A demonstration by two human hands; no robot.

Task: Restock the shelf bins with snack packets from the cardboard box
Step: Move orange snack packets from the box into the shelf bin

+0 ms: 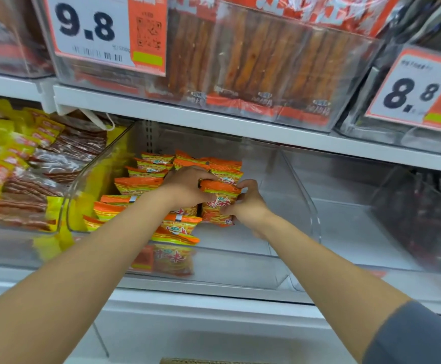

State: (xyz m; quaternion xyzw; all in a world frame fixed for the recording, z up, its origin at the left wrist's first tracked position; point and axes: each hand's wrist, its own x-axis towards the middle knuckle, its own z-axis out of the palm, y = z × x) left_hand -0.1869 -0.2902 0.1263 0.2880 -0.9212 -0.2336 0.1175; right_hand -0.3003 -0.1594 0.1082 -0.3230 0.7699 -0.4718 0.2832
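Inside a clear plastic shelf bin (240, 269) lie several orange-and-yellow snack packets (137, 183), stacked in rows on the bin's left half. My left hand (186, 189) grips the top edge of one upright orange packet (218, 206) in the middle of the bin. My right hand (248, 203) pinches the same packet from its right side. The bin's right half holds no packets. A brown strip of the cardboard box (203, 361) shows at the bottom edge of the view.
A bin of yellow-and-brown packets (24, 169) stands to the left. Above, a white shelf (214, 122) carries a bin of long orange snack sticks (261, 64) with price tags 9.8 (88, 24) and 8.8 (411, 93). A dark-filled bin (424, 211) stands at the right.
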